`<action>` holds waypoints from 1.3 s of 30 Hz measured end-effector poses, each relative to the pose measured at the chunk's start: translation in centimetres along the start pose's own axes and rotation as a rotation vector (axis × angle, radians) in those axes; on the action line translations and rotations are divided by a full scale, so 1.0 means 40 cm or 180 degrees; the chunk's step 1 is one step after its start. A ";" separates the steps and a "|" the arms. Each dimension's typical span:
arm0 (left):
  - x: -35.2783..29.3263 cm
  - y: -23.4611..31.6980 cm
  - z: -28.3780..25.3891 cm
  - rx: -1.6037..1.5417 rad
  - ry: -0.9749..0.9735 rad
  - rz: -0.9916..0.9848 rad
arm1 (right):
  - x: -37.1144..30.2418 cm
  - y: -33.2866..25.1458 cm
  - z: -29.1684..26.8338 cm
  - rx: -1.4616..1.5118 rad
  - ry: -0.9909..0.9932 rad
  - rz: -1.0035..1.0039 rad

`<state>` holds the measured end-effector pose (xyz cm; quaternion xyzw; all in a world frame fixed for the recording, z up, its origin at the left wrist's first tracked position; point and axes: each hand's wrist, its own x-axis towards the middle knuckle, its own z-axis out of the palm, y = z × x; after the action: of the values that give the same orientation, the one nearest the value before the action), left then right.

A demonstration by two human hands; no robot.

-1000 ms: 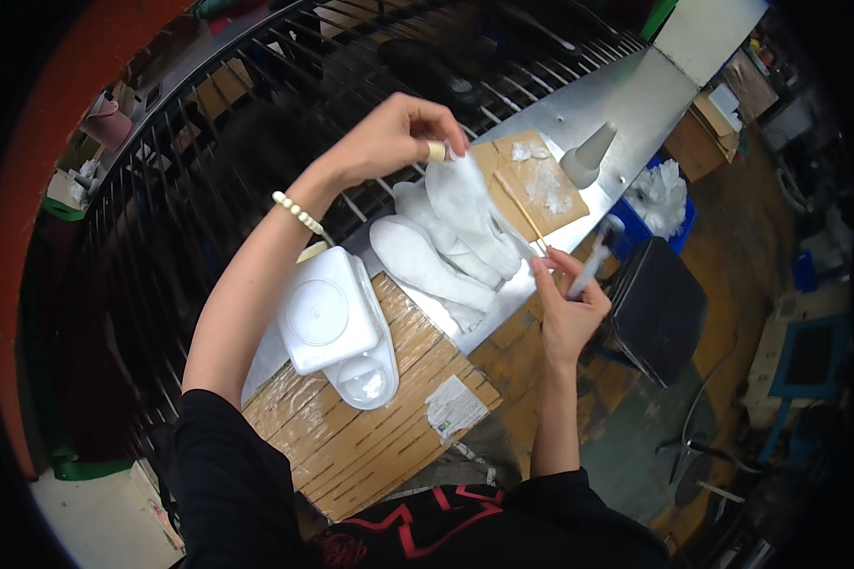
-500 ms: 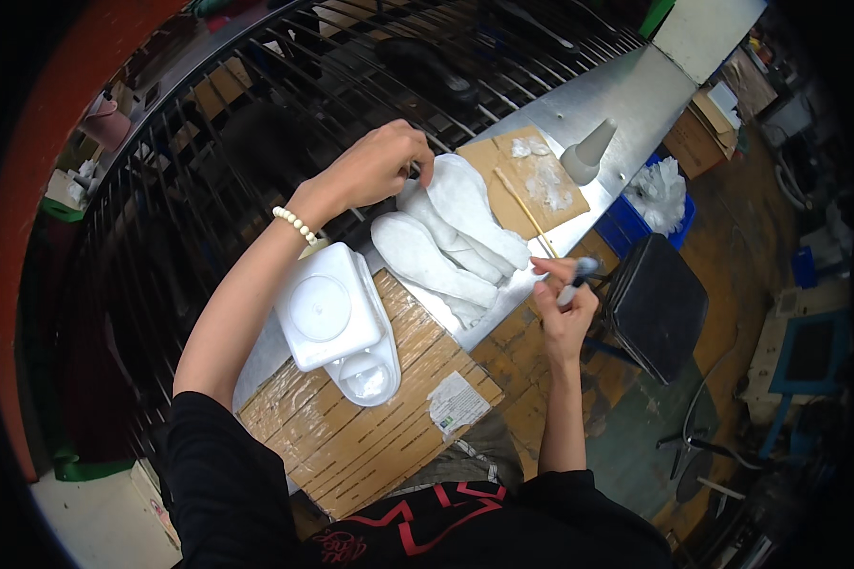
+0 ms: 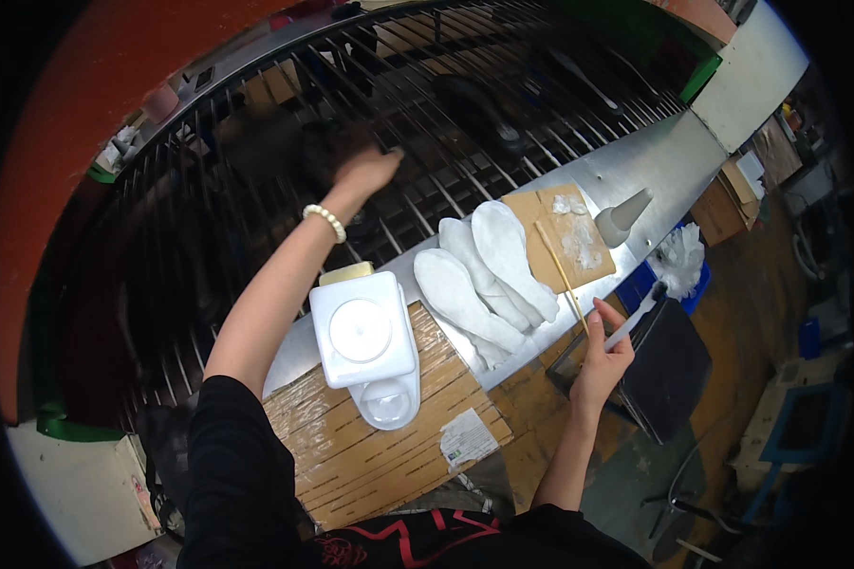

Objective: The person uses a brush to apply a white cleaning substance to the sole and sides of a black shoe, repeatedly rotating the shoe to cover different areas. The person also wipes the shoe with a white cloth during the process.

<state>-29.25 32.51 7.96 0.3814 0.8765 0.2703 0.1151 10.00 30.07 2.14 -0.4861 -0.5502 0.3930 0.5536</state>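
Observation:
My left hand [image 3: 368, 172], a beaded bracelet at its wrist, reaches over the metal bar rack [image 3: 425, 194]. It is at a dark, blurred shoe-like shape [image 3: 327, 152]; its fingers are smeared and partly hidden, so a grip cannot be made out. In my right hand [image 3: 600, 372] is a small brush [image 3: 634, 321] with a white handle and dark bristles, tip pointing up and away. Several white insoles [image 3: 463, 299] lie overlapping on the metal ledge between my hands. Left of them, a white plastic dispenser [image 3: 362, 332] with a round dish stands partly on brown cardboard [image 3: 389, 474].
A thin wooden stick [image 3: 562, 267] lies across a smeared cardboard piece [image 3: 531, 213], beside a grey cone-shaped container [image 3: 621, 220]. A dark shoe [image 3: 484, 109] rests on the rack. Right of the ledge are a dark stool [image 3: 672, 370] and a blue bin [image 3: 700, 284] of white scraps.
My left hand has left the insoles and moved away over the rack to the dark shape. The right hand still holds the brush. The whole view has shifted.

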 end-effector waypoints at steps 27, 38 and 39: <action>-0.705 -0.361 -0.346 -0.6206 0.0712 -0.0163 | -0.089 -0.109 -0.030 0.1166 -0.0933 0.0800; -1.020 -0.408 -0.352 -0.6741 -0.0885 0.0504 | -0.221 -0.216 0.031 -0.1185 -0.2741 -0.0522; -1.013 -0.418 -0.363 -0.6796 -0.1186 0.0485 | -0.228 -0.218 0.025 -0.1462 -0.2795 -0.1321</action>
<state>-17.65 -12.11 10.41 0.1730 0.1321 0.8373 0.5015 7.34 19.42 8.43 -0.2657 -0.8863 0.3112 0.2168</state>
